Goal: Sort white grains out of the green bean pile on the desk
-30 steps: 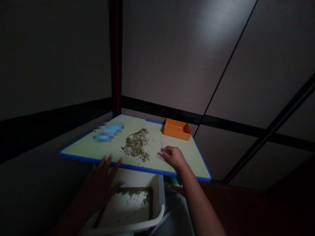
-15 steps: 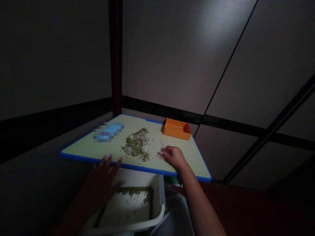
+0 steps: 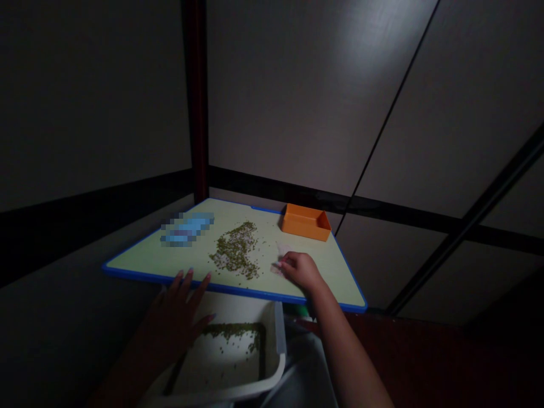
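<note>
My left hand (image 3: 176,311) is open, its fingers spread and the fingertips resting on the blue front edge of a pale yellow-green board (image 3: 144,260). The thumb hangs over a white bin (image 3: 238,392) below. My right hand (image 3: 301,270) rests on the board to the right of a scattered pile of small green beans or grains (image 3: 236,249). Its thumb and fingers are pinched together over a faint pinkish patch (image 3: 276,271); what they hold, if anything, is too small to make out. Pale pinkish spots show among the grains.
An orange open-topped box (image 3: 304,225) stands at the board's back right corner. A blurred-out blue item (image 3: 187,229) lies on the left side. More green grains (image 3: 238,330) line the bin's far inner edge. Panelled walls (image 3: 289,102) close in behind and to the left.
Both hands stay in the same place and pose. The view has shifted very slightly; the pile and the box look the same.
</note>
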Tool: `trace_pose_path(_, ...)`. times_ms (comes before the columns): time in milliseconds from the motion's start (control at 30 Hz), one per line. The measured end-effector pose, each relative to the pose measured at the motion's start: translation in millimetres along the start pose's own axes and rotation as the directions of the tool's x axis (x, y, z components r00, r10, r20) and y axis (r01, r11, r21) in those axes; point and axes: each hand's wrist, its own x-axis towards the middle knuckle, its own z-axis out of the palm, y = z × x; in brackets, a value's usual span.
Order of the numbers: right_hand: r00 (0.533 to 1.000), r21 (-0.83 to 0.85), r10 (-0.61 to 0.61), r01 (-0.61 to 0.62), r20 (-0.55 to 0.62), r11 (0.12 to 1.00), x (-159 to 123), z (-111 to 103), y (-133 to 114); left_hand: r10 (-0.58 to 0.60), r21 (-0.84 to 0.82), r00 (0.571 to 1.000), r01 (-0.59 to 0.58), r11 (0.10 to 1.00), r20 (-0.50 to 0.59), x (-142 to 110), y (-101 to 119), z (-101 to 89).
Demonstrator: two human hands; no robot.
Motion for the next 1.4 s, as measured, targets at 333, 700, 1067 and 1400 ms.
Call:
trace_pose_path(333,1.000,-0.010,0.004,-0.004,-0.005,1.000,0.7,-0.5,-2.2,0.034,0.017,0.999,-0.034,0.999,-0.010,-0.2,-2.1,-0.6)
trace_pose_path(700,1.000,-0.020,0.026,-0.025,0.016,0.999,-0.7,-6.2,-7.4,-0.016,-0.028,0.996,0.019,0.999,0.086,3.4,-1.8,-5.0)
trace_pose_path(1067,1.000,-0.032,0.009,-0.008,0.020,0.999,-1.2,-6.1,-5.7,-0.015,-0.012,0.996,0.016,1.000,0.085,2.9,0.9,-6.3)
trace_pose_path(1400,1.000,-0.014,0.013,-0.013,0.013,1.000,-0.7,-3.4,-2.9,-0.007,-0.050,0.999,0.009,0.999,0.050,1.5,2.2,-5.1)
